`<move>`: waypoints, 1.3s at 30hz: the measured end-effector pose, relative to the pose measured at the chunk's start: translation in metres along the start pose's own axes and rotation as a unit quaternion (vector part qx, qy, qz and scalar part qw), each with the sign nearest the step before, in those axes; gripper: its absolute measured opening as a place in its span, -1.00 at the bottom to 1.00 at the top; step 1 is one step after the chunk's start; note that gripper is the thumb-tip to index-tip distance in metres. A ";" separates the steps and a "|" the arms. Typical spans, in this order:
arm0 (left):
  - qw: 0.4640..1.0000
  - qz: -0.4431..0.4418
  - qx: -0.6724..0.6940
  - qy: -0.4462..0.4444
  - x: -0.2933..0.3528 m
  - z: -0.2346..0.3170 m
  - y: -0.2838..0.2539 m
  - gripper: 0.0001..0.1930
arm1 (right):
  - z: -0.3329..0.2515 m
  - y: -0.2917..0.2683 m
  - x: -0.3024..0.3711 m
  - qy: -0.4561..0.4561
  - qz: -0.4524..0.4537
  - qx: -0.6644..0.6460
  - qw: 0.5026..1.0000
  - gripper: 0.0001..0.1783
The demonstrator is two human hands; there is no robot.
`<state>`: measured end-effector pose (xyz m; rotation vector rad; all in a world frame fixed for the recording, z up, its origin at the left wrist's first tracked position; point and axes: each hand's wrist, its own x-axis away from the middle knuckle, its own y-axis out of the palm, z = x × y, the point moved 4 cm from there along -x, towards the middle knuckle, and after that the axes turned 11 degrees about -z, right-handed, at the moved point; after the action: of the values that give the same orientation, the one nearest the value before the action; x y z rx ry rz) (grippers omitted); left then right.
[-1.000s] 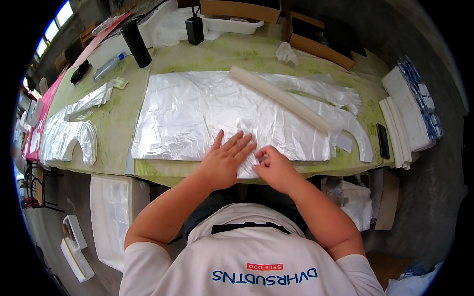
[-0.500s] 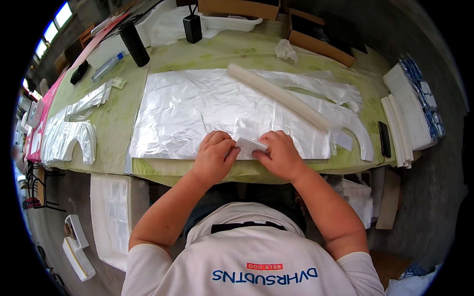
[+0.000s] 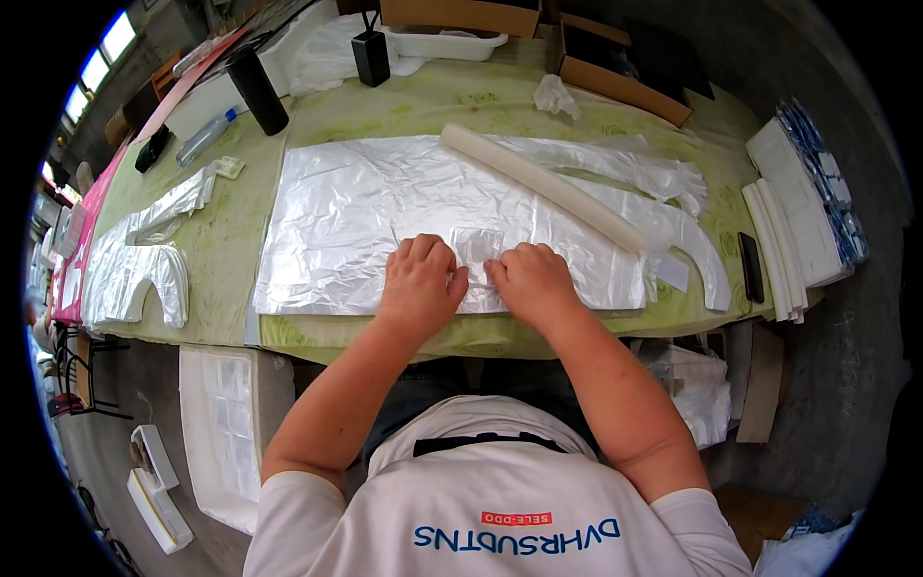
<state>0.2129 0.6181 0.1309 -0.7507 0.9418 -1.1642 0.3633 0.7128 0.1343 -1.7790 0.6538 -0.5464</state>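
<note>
My left hand and my right hand rest over the near edge of a pile of thin, shiny plastic bags lying flat on the table. Between them lies a small square of clear plastic film. The right thumb and fingers pinch its right side. My left fingers are curled by its left side, thumb close to the forefinger; whatever they grip is hidden. Slanting across the pile, beyond my right hand, is a long pale roll.
Shaped plastic sheets lie at left, near a bottle and a black cylinder. A phone, white rolls and stacked packs line the right. Behind stands an open cardboard box. A white foam box sits below.
The small folded white piece held up between my hands now appears as clear film lying flat on the pile. My hands have shifted slightly away from me, and the right has turned inward.
</note>
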 end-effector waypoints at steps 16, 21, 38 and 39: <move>0.987 -0.081 -0.126 0.051 0.002 0.016 0.005 -0.26 | -0.004 -0.012 -0.011 0.075 -0.047 -0.065 0.994 -0.66; 0.986 -0.131 -0.098 0.016 0.000 0.010 0.013 -0.27 | -0.003 -0.004 0.001 0.029 0.022 -0.065 0.997 -0.54; 0.654 -0.034 0.696 -0.293 0.146 0.027 0.042 -0.50 | -0.034 -0.033 0.013 0.002 -0.239 -0.051 0.970 -0.29; 0.589 -0.027 0.724 -0.358 0.145 0.030 0.040 -0.50 | -0.038 -0.025 0.024 -0.032 -0.221 -0.067 0.972 -0.31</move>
<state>0.2730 0.4876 0.0776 0.1992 -0.8156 -1.0963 0.3605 0.6757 0.1703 -2.0758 0.2486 -0.7531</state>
